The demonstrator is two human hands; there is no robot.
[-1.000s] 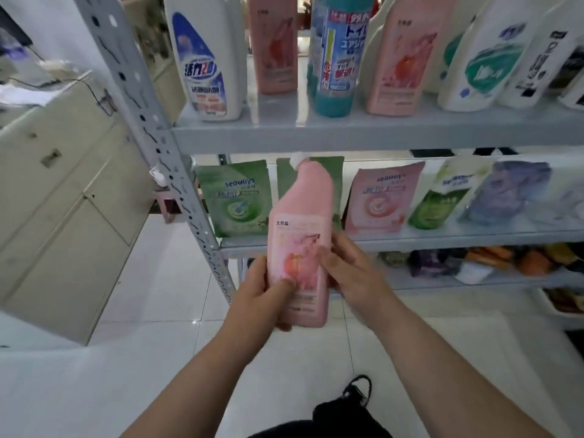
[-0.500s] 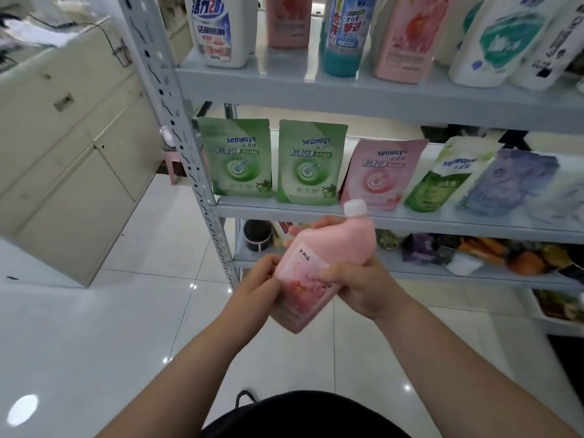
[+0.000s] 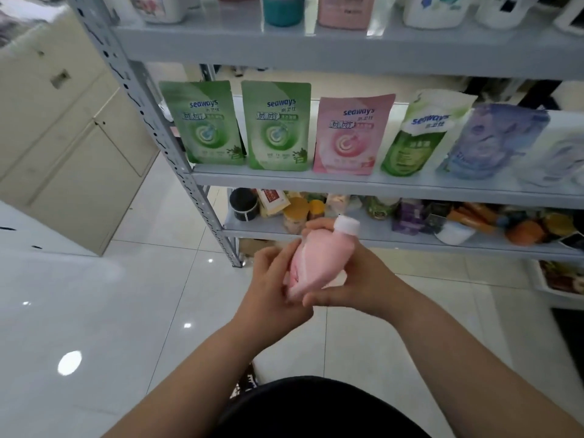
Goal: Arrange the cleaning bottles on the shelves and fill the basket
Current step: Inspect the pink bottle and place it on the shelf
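Item: pink plastic bottle with white screw cap (image 3: 319, 257), outline softened by blur. Location: in mid-air and resting on no shelf, above the glossy white tiled floor (image 3: 126, 295), in front of the grey metal rack (image 3: 148, 121) near its left upright, at about the level of the front edge of the lower shelf (image 3: 410, 245) that carries mixed goods. Orientation: long axis tilted, base low and to the left, cap (image 3: 347, 225) high and to the right, pointing toward the rack. Left hand (image 3: 278, 282): at the base end, fingers (image 3: 273, 257) curled round the lower body, gripping it. Right hand (image 3: 363, 279): at the shoulder end, fingers (image 3: 317, 224) wrapped over the far side below the cap, thumb (image 3: 319, 300) laid under the body, also gripping. Both hands are in contact; the right is nearer the cap and the rack. Destination, as judged: the top shelf (image 3: 316, 49), where the bases of a teal bottle (image 3: 282, 11) and a pink bottle (image 3: 346, 11) stand along the front edge, well above the hands. The bottle would need righting, cap up, and lifting past the middle shelf (image 3: 347, 184), whose front edge carries a row of green, pink and lilac refill pouches (image 3: 276, 124). Also present: a white bin (image 3: 541, 284) low at the right, partly cut off and well apart from the hands.
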